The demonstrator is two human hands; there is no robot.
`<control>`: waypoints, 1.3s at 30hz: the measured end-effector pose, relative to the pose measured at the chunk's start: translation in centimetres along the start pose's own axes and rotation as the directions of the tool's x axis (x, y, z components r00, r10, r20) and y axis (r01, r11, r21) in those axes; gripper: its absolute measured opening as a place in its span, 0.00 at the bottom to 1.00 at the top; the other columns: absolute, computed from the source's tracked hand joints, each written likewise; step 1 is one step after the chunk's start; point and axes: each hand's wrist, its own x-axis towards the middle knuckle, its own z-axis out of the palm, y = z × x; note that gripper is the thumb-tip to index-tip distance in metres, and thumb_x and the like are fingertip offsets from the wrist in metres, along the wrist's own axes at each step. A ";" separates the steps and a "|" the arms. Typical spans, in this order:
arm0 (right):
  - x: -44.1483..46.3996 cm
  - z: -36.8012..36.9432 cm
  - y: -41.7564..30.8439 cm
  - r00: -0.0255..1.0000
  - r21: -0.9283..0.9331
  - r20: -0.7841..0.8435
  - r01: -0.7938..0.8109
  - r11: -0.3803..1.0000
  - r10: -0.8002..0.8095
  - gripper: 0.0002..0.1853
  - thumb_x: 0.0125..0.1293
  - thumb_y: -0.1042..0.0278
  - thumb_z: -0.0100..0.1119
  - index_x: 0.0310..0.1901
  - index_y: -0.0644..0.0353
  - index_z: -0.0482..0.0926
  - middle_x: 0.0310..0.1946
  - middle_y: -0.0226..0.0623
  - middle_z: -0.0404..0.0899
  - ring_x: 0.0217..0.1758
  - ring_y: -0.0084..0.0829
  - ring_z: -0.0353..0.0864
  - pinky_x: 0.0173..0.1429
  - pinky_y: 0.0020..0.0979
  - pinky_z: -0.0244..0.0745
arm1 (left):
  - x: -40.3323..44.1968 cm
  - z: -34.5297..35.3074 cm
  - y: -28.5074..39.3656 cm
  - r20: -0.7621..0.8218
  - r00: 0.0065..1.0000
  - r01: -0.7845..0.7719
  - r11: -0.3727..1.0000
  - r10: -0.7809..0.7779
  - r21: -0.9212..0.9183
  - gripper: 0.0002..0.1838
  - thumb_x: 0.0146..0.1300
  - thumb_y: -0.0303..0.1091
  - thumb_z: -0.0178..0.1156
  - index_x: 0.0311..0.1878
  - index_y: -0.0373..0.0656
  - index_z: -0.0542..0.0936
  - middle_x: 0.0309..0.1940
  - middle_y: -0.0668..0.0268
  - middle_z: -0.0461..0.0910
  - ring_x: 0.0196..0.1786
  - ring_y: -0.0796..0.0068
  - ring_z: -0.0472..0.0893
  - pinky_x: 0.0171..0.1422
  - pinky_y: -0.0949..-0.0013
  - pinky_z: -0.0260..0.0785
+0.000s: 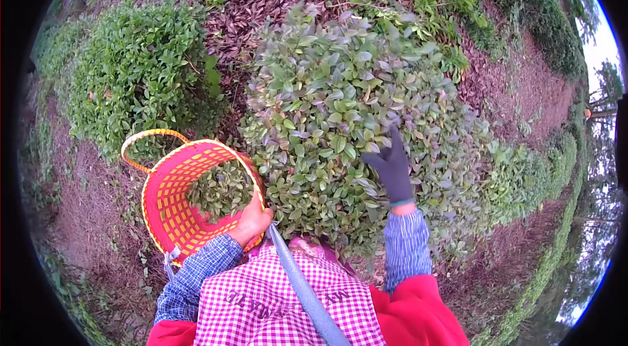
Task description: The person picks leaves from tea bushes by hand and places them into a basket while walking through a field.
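Note:
My bare left hand (pixel 251 221) is closed on the near right rim of a red and yellow woven basket (pixel 163 189), which tilts so its mouth faces up toward me. Green leaves (pixel 226 192) lie in its bottom. A grey-blue strap (pixel 297 274) runs from beside that rim across my checked apron (pixel 261 300). My right hand (pixel 392 166), in a dark glove, is over the right part of a leafy bush (pixel 333 117). Its thumb and a forefinger are spread apart, with nothing visible between them; the other fingers are hard to make out.
A second green bush (pixel 134 64) grows at the left, behind the basket. Dry brown leaves (pixel 261 2) cover the ground beyond the bushes. Low shoots (pixel 458 2) stand at the back. A long hedge row (pixel 546 274) curves along the right side, with trees past it.

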 end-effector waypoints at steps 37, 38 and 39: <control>-8.8 12.5 -0.7 0.550 0.147 0.483 0.716 0.683 -0.681 0.14 0.58 0.71 0.52 0.45 0.59 0.79 0.42 0.44 0.79 0.45 0.43 0.79 0.49 0.38 0.74 | 1.4 3.2 -2.5 0.106 0.831 -0.546 0.765 0.545 0.341 0.19 0.57 0.35 0.53 0.51 0.39 0.73 0.36 0.49 0.79 0.42 0.49 0.78 0.48 0.55 0.71; -8.7 9.6 -1.8 0.739 0.135 0.470 0.480 0.867 -0.483 0.12 0.59 0.73 0.50 0.43 0.61 0.79 0.40 0.43 0.79 0.44 0.43 0.79 0.49 0.37 0.73 | -0.2 2.2 0.1 0.033 0.960 -0.280 0.934 0.279 0.221 0.24 0.56 0.35 0.53 0.57 0.39 0.66 0.37 0.46 0.78 0.43 0.46 0.78 0.49 0.53 0.70; -8.3 7.8 -0.6 0.804 0.105 0.371 0.461 0.881 -0.465 0.11 0.60 0.73 0.50 0.43 0.61 0.79 0.39 0.43 0.79 0.43 0.42 0.79 0.48 0.36 0.73 | -0.9 1.6 1.6 0.000 1.000 0.021 0.997 -0.021 0.078 0.30 0.55 0.34 0.52 0.63 0.39 0.60 0.37 0.42 0.77 0.44 0.44 0.77 0.51 0.50 0.68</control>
